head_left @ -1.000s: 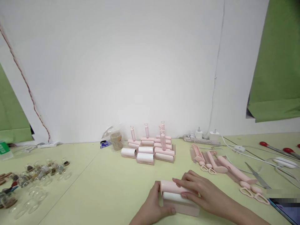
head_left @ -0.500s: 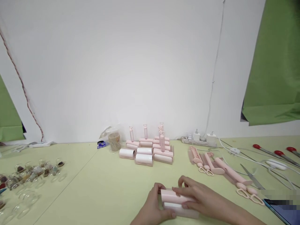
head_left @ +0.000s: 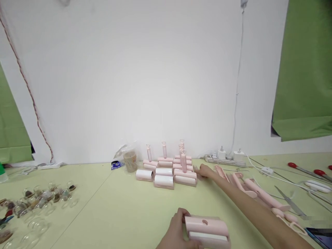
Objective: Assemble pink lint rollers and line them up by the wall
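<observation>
Rollers crowd the far middle of the table (head_left: 124, 211) in the head view: a cluster of pink roller casings (head_left: 185, 178) with small upright handles (head_left: 183, 163) rising among them, and white rolls (head_left: 164, 181) lying at its front left. The right hand (head_left: 203, 170) is stretched out to the right end of this cluster, fingers curled in close beside the casings; whether they pinch anything cannot be told. Its forearm (head_left: 249, 204) slants across the loose pink parts (head_left: 267, 195) on the right and covers some of them. Near the person, the left hand (head_left: 178, 231) is closed around the left end of a pink roller case (head_left: 210, 226), thumb in front and fingers behind; the case lies sideways at the lower edge of the view, its hole facing up and a white strip showing below the pink cover. Beyond the reaching hand, a power strip (head_left: 225, 161) with white chargers (head_left: 239, 156) sits near the wall (head_left: 155, 86), and cables (head_left: 267, 170) run rightward past a metal blade (head_left: 289, 200) and red-handled tools (head_left: 292, 165). A phone (head_left: 321, 237) lies at the lower right. Left of the cluster are a brownish roll (head_left: 130, 162) in clear plastic and a blue packet (head_left: 116, 165); small glass domes (head_left: 48, 196) spread across the far left, well apart from both hands.
</observation>
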Motion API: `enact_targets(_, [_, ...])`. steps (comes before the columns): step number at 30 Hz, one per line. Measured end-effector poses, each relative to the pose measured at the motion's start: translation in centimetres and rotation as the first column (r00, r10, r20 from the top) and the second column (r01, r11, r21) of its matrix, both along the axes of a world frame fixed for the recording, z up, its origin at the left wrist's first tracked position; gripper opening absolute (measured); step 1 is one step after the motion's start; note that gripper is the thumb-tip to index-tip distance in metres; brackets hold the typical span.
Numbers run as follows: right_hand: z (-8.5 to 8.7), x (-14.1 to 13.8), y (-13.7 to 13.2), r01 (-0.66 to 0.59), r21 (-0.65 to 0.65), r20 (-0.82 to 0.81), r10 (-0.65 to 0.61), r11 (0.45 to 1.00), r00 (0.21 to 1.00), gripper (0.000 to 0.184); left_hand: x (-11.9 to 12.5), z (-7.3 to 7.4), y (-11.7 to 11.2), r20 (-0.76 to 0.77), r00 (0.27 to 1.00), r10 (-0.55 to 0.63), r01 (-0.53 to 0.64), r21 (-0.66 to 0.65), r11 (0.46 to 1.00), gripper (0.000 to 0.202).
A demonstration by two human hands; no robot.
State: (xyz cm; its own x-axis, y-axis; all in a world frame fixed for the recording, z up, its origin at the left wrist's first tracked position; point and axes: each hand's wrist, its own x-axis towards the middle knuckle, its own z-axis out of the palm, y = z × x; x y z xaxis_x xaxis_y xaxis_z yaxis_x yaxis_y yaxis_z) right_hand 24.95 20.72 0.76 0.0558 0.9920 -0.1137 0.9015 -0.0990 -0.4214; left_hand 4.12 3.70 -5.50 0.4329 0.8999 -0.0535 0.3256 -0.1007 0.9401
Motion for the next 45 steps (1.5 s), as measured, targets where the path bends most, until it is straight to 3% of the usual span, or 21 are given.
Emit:
enact_targets(4, [1.0,2.2,-2.1,-0.037,-0.021,-0.057,0.036,0.999,0.998,0.024,0.0,0.4,-0.5,-0.004,1.000,0.002,-0.002,0.023,1.000,0.061])
enact_targets(8, [3.5,3.3,-7.0,-0.166,0.124,-0.199,0.189,0.978,0.962,0.022,0.1,0.7,-0.6,-0.038,0.999,0.009,-0.007,0.046,0.999,0.059])
enact_targets(12, [4.8,2.1,-13.3,-0.399,0.156,-0.317,0.428,0.904,0.846,0.026,0.2,0.8,-0.6,-0.056,0.998,0.017,-0.013,0.072,0.997,0.058])
enact_targets(16, [5.0,0.3,-16.7,-0.506,0.157,-0.300,0.529,0.848,0.794,0.017,0.1,0.5,-0.6,-0.039,0.999,0.014,-0.011,0.083,0.997,0.058])
enact_targets(27, [6.5,-0.5,-15.5,-0.611,0.051,-0.268,0.601,0.790,0.753,0.019,0.0,0.4,-0.5,0.004,1.000,-0.001,0.001,0.080,0.997,0.059])
enact_targets(40, [5.9,-1.3,-15.6,-0.568,0.006,-0.236,0.553,0.823,0.799,0.020,0.4,1.5,-1.0,0.011,1.000,0.009,-0.010,0.067,0.998,0.049])
enact_targets(45, [5.2,-1.8,-15.9,-0.514,0.052,-0.222,0.511,0.856,0.830,0.017,0.3,1.0,-0.8,0.060,0.998,0.012,-0.016,0.070,0.997,0.050])
